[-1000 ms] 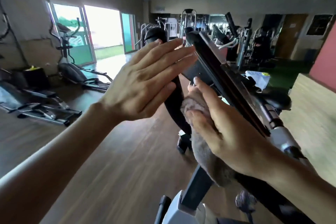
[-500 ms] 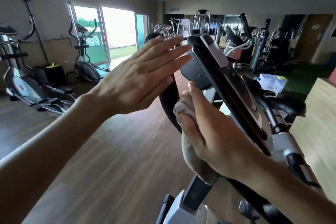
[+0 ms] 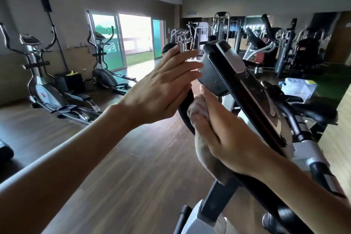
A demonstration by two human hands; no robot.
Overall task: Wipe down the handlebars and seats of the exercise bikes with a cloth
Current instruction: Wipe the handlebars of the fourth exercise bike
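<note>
Two hands at a bike's black handlebar [image 3: 187, 108].
Right hand [image 3: 228, 138] grips a soft, crumpled cloth [image 3: 204, 150], partly hidden; left hand [image 3: 161, 91] flat, fingers straight, covering the bar.

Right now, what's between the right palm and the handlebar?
The cloth. In the head view, the right hand presses it against the black handlebar, bunched above the fingers and hanging below the palm.

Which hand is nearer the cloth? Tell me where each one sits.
Right. The right hand presses the cloth against the black handlebar. The left hand is up and to the left, fingers straight toward the console, off the cloth.
</note>
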